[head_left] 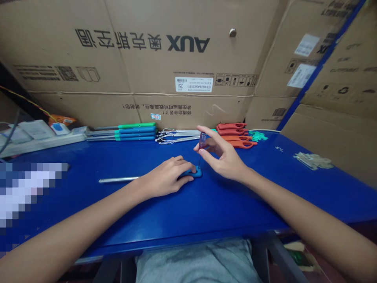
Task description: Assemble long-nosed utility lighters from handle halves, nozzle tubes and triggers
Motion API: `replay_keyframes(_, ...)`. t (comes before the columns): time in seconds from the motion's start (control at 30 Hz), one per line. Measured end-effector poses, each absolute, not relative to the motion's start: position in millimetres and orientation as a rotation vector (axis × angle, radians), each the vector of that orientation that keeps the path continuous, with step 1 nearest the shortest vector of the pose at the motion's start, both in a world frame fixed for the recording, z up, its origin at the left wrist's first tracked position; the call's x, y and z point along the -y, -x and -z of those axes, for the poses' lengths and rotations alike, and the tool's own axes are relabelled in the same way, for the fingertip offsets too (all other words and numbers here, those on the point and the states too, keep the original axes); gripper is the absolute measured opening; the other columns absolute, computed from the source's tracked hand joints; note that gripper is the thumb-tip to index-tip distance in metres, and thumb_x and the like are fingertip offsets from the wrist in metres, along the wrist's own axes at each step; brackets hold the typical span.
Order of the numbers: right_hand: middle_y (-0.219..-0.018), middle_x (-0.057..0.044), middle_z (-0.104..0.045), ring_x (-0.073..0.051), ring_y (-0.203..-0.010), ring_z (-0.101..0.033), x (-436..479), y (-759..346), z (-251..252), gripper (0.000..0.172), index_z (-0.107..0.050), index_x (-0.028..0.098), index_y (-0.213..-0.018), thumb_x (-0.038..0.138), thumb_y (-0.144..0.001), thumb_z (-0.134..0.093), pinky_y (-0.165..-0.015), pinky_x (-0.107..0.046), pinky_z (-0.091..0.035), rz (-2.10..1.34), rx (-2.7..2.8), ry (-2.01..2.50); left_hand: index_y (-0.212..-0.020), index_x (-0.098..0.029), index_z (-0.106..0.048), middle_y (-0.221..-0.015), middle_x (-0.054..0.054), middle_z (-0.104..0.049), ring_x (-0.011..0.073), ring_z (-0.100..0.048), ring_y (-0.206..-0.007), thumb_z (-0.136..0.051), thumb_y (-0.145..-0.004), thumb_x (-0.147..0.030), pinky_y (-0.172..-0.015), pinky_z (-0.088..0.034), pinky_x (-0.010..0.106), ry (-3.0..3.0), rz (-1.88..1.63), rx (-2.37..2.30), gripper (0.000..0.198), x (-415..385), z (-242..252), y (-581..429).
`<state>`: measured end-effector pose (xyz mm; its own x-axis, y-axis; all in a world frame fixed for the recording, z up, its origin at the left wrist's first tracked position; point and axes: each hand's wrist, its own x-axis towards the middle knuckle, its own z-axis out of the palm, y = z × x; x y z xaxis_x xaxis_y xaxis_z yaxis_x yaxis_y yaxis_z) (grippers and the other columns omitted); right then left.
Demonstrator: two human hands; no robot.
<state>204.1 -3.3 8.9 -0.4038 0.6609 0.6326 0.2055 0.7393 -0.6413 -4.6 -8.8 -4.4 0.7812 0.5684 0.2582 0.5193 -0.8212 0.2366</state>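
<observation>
Both of your hands meet at one spot on the blue table [206, 208]. Your left hand [166, 177] lies palm down over the blue handle [197, 173], fingers close together and curled onto it, pinning it to the tabletop; only the handle's end shows past your fingertips. Out from the blue handle, on the side of your left wrist, a metal rod [118, 179] runs flat along the surface.

Your right hand [224, 158] is just beside the blue handle, pinching a small screwdriver [202, 140] between thumb and fingers, with the index finger stretched out above. The screwdriver stands nearly upright, its translucent grip above the blue handle and its thin shaft coming down to the handle's exposed end; whether the tip sits in a screw is too small to tell.

Beyond the blue handle, against the cardboard boxes [176, 59], a row of parts lies along the table's back edge: a stack of green and blue handled tools [137, 131] to the far left of the handle, bare wire rods [176, 136] straight behind it, and orange handles [235, 135] behind your right hand. Small green pieces [258, 136] lie past the orange ones. Well apart from the blue handle on your right, a heap of clear plastic pieces [312, 160] rests near the table's edge.
</observation>
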Motion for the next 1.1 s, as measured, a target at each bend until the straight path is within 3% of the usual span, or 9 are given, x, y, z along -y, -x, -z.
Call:
replay_keyframes(0.17,-0.083,0.001,-0.066,-0.018,-0.078,-0.065,-1.4,-202.0,-5.7,0.052,-0.046,0.027,-0.13,0.022,-0.083,-0.066,-0.079,-0.038,-0.056,-0.572,1.864,0.687,-0.107,-0.019,-0.06,-0.098,0.006,-0.066,0.0212,-0.06,-0.095,-0.053,-0.094,-0.026,-0.083,-0.048,0.034,-2.834,-0.486,-0.871,0.016,9.1,4.7,5.0)
replay_keyframes(0.3,-0.08,-0.001,-0.064,-0.016,-0.073,-0.061,-4.8,-199.7,-1.8,0.021,-0.061,0.021,-0.095,0.031,-0.08,-0.071,-0.072,-0.034,-0.055,-0.503,1.845,0.744,-0.107,-0.019,-0.06,-0.1,0.007,-0.066,0.0218,-0.059,-0.096,-0.054,-0.094,-0.026,-0.085,-0.047,0.036,-2.829,-0.493,-0.863,0.016,8.0,6.7,5.8)
replay_keyframes(0.37,-0.078,-0.001,-0.065,-0.016,-0.073,-0.061,-4.5,-198.7,-1.1,0.016,-0.062,0.02,-0.086,0.034,-0.081,-0.069,-0.071,-0.033,-0.054,-0.512,1.857,0.763,-0.107,-0.018,-0.06,-0.101,0.007,-0.066,0.0222,-0.059,-0.097,-0.054,-0.094,-0.025,-0.085,-0.047,0.036,-2.828,-0.489,-0.861,0.016,7.7,7.3,5.9)
replay_keyframes(0.6,-0.088,-0.005,-0.066,-0.016,-0.081,-0.062,-0.4,-199.4,-3.2,0.018,-0.064,0.017,-0.089,0.032,-0.091,-0.054,-0.072,-0.03,-0.051,-0.613,1.948,0.768,-0.107,-0.019,-0.06,-0.099,0.006,-0.066,0.0216,-0.06,-0.095,-0.055,-0.093,-0.024,-0.084,-0.047,0.034,-2.828,-0.478,-0.869,0.015,8.0,6.3,5.5)
replay_keyframes(0.73,-0.08,-0.003,-0.063,-0.015,-0.075,-0.059,-1.1,-199.2,-4.1,0.02,-0.062,0.017,-0.077,0.035,-0.086,-0.062,-0.07,-0.03,-0.048,-0.614,1.927,0.803,-0.107,-0.019,-0.059,-0.102,0.006,-0.066,0.0219,-0.06,-0.098,-0.055,-0.093,-0.025,-0.086,-0.047,0.035,-2.828,-0.475,-0.867,0.015,7.9,6.1,5.6)
replay_keyframes(0.9,-0.066,0.001,-0.055,-0.013,-0.064,-0.051,-0.5,-195.7,-3.2,0.036,-0.051,0.019,-0.06,0.041,-0.073,-0.076,-0.064,-0.029,-0.044,-0.531,1.831,0.832,-0.107,-0.018,-0.059,-0.104,0.006,-0.065,0.0226,-0.06,-0.1,-0.055,-0.093,-0.025,-0.088,-0.048,0.036,-2.827,-0.478,-0.87,0.016,7.5,7.2,5.7)
replay_keyframes(1.1,-0.079,-0.003,-0.063,-0.015,-0.074,-0.058,-0.2,-195.0,-4.5,0.022,-0.062,0.016,-0.076,0.036,-0.084,-0.063,-0.07,-0.029,-0.046,-0.685,1.871,0.83,-0.107,-0.018,-0.06,-0.102,0.006,-0.066,0.0219,-0.06,-0.098,-0.055,-0.094,-0.025,-0.086,-0.048,0.035,-2.833,-0.463,-0.875,0.015,8.8,5.4,5.2)
